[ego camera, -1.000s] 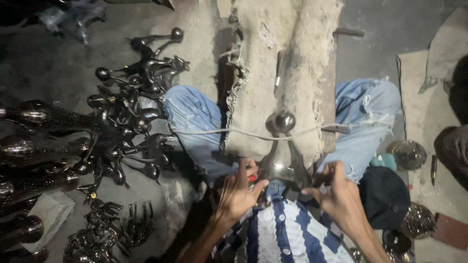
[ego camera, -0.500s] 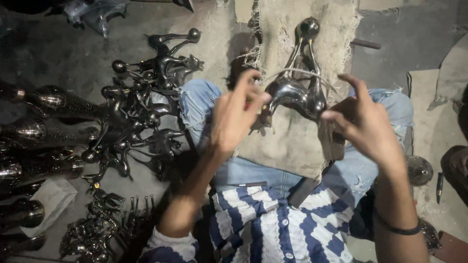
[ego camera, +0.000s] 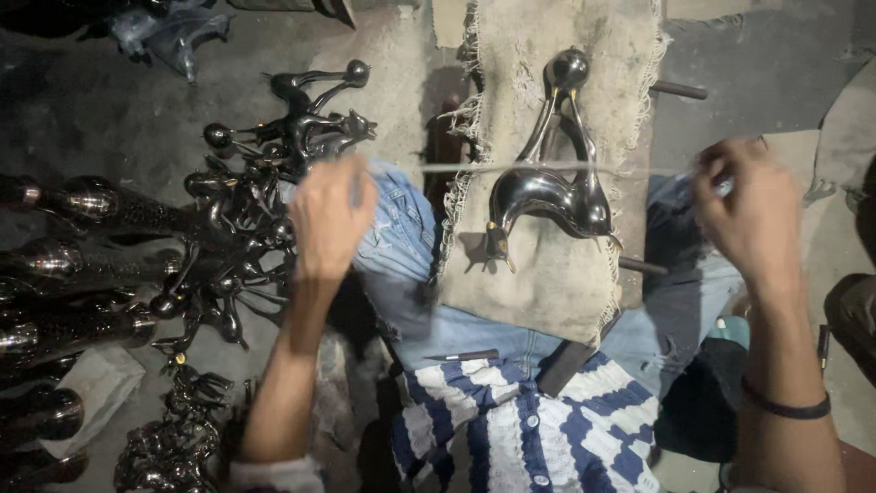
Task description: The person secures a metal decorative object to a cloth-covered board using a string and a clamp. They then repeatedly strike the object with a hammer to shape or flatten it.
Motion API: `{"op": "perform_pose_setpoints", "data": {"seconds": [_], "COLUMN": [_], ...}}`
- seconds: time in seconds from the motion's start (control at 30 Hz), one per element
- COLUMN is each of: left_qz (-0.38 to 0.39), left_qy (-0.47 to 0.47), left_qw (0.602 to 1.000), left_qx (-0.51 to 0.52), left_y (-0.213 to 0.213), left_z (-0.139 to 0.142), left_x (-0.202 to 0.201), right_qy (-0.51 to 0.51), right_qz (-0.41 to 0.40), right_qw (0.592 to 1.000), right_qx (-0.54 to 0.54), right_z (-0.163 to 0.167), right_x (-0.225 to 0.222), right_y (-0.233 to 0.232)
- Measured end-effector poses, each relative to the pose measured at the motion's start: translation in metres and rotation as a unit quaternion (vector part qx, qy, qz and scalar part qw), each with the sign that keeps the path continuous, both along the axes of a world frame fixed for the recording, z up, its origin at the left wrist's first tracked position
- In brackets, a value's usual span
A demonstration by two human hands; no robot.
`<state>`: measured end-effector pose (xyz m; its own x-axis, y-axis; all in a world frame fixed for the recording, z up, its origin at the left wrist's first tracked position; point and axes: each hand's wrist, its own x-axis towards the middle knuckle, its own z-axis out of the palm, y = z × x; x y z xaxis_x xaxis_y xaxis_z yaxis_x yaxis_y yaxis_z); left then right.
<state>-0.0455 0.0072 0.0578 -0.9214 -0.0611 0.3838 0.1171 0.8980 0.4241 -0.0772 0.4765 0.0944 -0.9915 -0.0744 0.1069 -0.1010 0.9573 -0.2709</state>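
Left hand (ego camera: 330,215) at 9 o'clock and right hand (ego camera: 750,212) at 3, both clenched on taut cord (ego camera: 547,168) across shiny metal figurine (ego camera: 547,187) lying on burlap cloth (ego camera: 547,292) over lap.

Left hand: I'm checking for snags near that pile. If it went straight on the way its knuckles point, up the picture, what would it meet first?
Probably the heap of dark metal figurines just beyond the left hand, which grips a taut strip. Depth is unclear, so it might pass above them.

Blue-and-white checked shirt, blue jeans, bare forearms, dark band on right wrist (ego camera: 785,406)
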Motion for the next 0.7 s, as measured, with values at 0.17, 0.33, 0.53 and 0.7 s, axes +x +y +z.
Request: {"op": "perform_pose_setpoints", "data": {"seconds": [0.17, 0.33, 0.53, 0.7], "left_qz": [0.017, 0.045, 0.085, 0.102], "left_qy": [-0.010, -0.043, -0.107, -0.179], "left_qw": [1.000, 0.998, 0.990, 0.977], "left_qx": [0.008, -0.032, 0.017, 0.061], "left_y": [-0.027, -0.041, -0.076, -0.067], "left_z": [0.005, -0.013, -0.015, -0.021], "left_x": [-0.026, -0.033, -0.023, -0.018], "right_qy": [-0.187, -0.224, -0.126, 0.122], "right_qz": [0.005, 0.127, -0.044, 0.021], "right_qw": [0.982, 0.953, 0.987, 0.989], "right_qx": [-0.036, -0.157, -0.086, 0.076], "right_z": [-0.004, -0.018, -0.007, -0.003], "right_x": [0.000, 0.015, 0.011, -0.020], "right_y": [0.012, 0.033, 0.054, 0.030]}}
